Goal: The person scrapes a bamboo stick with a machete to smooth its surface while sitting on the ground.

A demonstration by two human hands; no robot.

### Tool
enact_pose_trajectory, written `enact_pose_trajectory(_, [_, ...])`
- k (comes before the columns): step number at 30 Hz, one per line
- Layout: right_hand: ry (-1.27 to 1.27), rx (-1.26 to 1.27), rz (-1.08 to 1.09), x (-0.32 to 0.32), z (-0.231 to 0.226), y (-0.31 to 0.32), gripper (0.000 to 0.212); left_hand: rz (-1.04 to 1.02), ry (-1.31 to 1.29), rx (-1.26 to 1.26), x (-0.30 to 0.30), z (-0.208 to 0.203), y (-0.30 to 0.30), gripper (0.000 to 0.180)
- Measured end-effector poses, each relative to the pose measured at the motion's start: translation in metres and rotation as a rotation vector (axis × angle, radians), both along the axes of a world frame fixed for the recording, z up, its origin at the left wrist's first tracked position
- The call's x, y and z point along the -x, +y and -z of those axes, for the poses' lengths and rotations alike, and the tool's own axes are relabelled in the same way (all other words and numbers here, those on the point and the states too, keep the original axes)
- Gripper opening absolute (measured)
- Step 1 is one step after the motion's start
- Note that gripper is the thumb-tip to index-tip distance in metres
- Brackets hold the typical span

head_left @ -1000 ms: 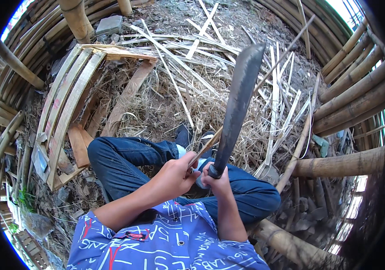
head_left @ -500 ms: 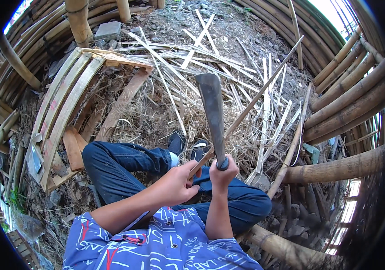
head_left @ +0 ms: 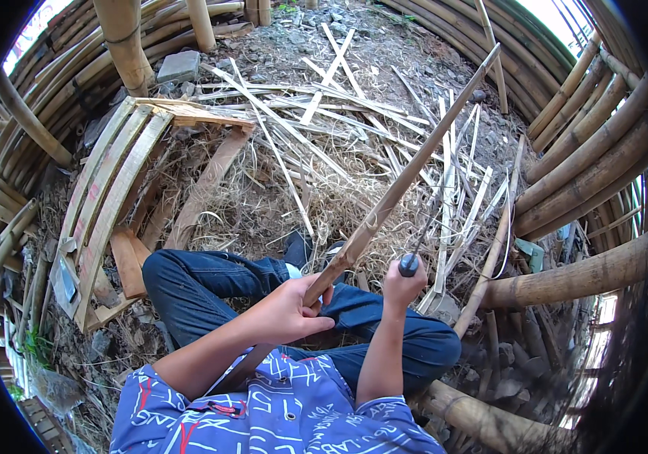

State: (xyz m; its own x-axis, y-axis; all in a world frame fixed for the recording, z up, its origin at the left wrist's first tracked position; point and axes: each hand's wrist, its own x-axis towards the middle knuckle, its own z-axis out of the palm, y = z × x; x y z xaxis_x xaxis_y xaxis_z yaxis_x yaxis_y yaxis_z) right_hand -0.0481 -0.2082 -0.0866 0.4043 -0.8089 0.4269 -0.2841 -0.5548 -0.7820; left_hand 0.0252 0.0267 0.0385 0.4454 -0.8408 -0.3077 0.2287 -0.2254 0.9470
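My left hand (head_left: 287, 312) is closed around a long brown bamboo strip (head_left: 401, 181). The strip slants from beside my body up to the far right, its far end raised above the ground. My right hand (head_left: 402, 289) grips the dark handle of a machete (head_left: 409, 265) in front of my right knee. Its blade is seen almost edge-on, a thin dark line pointing away from me. The blade is to the right of the strip, apart from it in this view.
Split pale bamboo strips (head_left: 324, 110) and curly shavings lie on the ground ahead. A slatted wooden crate (head_left: 104, 197) stands at my left. Bamboo poles (head_left: 581, 274) lie at my right, and stacked poles form walls around me. A grey block (head_left: 178, 66) sits at the far left.
The machete has moved right, off the strip, and its blade has turned from showing its flat to nearly edge-on. The bamboo strip has turned to show a broader face. My left hand shifted slightly.
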Motion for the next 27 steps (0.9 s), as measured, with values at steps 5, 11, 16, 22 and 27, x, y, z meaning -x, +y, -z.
enact_pose_trajectory(5, [-0.288, -0.34, -0.276, 0.026, 0.005, 0.008, 0.005, 0.008, -0.069, -0.06, -0.007, -0.003, -0.005, 0.03])
enact_pose_trajectory(11, [0.051, -0.199, -0.658, 0.027, -0.012, 0.021, 0.008, -0.02, -0.064, -0.117, 0.0, -0.002, -0.011, 0.033])
enact_pose_trajectory(16, [0.085, -0.293, -0.572, 0.03, 0.003, 0.031, 0.012, 0.015, -0.216, -0.131, 0.006, 0.001, -0.017, 0.032])
enact_pose_trajectory(22, [0.192, -0.114, -0.365, 0.033, -0.004, 0.02, 0.01, -0.037, -0.262, -0.275, 0.01, -0.001, -0.018, 0.03])
enact_pose_trajectory(27, [0.228, -0.009, -0.248, 0.033, 0.001, 0.011, 0.012, -0.09, -0.231, -0.224, 0.006, 0.005, -0.008, 0.03])
